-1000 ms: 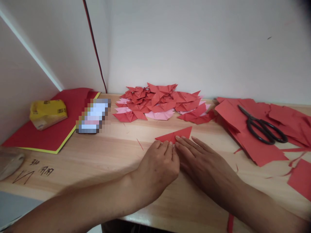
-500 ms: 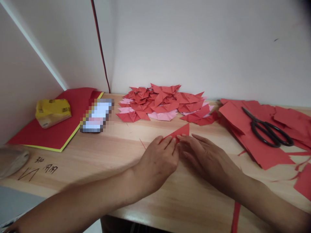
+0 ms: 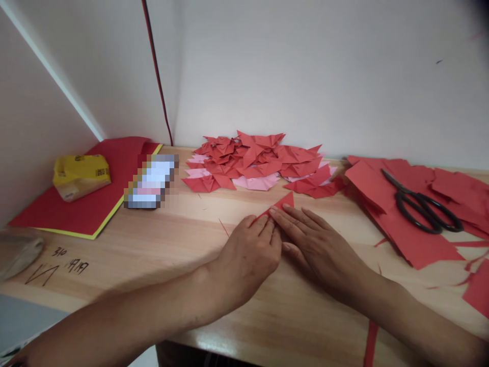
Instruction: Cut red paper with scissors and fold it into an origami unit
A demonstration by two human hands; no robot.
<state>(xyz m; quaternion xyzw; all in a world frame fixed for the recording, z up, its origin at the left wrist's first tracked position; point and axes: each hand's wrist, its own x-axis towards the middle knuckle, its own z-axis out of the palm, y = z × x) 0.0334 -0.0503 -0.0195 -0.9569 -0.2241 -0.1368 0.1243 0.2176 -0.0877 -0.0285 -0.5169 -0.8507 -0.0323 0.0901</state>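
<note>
A piece of red paper (image 3: 280, 204), folded to a pointed shape, lies on the wooden desk under my fingers. My left hand (image 3: 250, 250) is closed on it, fingertips curled over its near side. With fingers stretched out flat, my right hand (image 3: 313, 239) touches the paper beside the left fingertips. The hands hide most of the sheet, so its folds do not show. Beyond them, against the wall, sits a pile of folded red and pink paper pieces (image 3: 260, 158).
Black-handled scissors (image 3: 424, 209) rest on red paper sheets (image 3: 397, 219) at the right. A phone (image 3: 151, 181), blurred out, and a yellow packet (image 3: 82, 176) on red and yellow sheets (image 3: 76, 216) are at the left. A red paper strip (image 3: 370, 344) hangs near the front edge.
My right hand has shifted left, and its fingers have flattened onto the paper next to my left fingertips. My left hand stays nearly in place.
</note>
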